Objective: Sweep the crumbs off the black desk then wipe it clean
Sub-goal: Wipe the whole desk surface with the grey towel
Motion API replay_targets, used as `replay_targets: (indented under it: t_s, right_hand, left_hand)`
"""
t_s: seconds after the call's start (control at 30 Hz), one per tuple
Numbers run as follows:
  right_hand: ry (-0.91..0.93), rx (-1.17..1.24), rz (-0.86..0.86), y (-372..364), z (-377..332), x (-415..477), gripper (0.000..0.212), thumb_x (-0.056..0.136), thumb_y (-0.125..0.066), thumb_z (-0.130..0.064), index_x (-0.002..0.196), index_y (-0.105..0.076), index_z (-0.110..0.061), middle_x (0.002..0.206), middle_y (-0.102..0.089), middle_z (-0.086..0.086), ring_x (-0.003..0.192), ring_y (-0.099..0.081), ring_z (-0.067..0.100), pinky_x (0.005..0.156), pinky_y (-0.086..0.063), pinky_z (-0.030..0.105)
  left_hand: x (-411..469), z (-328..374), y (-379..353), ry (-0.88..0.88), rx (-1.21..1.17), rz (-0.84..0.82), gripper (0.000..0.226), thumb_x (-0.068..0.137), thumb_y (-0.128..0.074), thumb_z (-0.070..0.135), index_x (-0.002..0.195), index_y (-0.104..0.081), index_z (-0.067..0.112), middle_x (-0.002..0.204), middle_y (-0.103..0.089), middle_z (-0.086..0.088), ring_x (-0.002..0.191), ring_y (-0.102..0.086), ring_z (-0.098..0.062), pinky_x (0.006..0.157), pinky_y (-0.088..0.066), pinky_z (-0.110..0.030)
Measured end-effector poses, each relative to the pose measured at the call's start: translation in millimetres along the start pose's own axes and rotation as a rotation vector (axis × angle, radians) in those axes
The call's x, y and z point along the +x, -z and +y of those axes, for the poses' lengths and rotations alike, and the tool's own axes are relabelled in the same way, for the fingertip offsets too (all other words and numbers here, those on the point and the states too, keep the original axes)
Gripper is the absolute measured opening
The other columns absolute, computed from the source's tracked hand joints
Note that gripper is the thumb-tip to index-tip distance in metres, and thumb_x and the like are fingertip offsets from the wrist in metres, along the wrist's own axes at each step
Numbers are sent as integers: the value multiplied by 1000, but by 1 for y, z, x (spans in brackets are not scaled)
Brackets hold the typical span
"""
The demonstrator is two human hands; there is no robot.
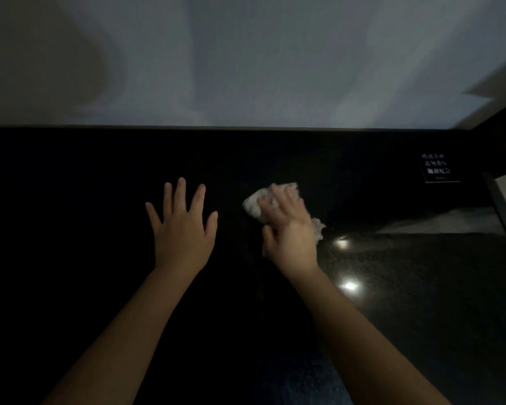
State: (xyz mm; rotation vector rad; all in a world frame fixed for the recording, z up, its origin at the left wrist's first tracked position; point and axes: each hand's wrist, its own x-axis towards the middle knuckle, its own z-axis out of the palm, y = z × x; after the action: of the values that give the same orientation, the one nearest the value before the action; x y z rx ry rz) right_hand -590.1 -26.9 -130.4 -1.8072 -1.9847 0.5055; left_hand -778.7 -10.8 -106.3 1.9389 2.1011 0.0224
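Wiping the black desk
The right hand presses flat on a crumpled white tissue; the left hand lies beside it, fingers spread.

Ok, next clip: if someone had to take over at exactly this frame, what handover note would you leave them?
Left hand: flat on the glossy black desk, fingers spread, holding nothing.
Right hand: pressing a crumpled white cloth onto the desk, just right of the left hand.
Done: no crumbs visible, though the picture is dark; wiping looks under way.
Left: probably wipe the rest of the surface, out toward the small black sign with white lettering at far right.
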Motion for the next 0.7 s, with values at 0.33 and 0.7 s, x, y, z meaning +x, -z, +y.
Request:
replay_targets:
  t_s: [0.33,0.7]
  right_hand:
    - [-196,11,153,27,30,2,52,77,-46,-12,125,-63,-19,145,-47,8,140,-32,33,115,-19,47]
    - [-198,-55,146,57,78,-69,50,79,-54,-1,126,-62,-17,147,-42,7,139,-33,31,118,-13,39]
  left_hand:
    - [-80,-6,-32,3,90,13,63,92,-26,49,149,-5,31,159,2,-6,146,7,-26,116,-1,-57]
    - [-81,-6,-34,0,104,25,63,93,-31,48,150,-10,31,160,-3,-6,147,2,-26,116,-5,-57]
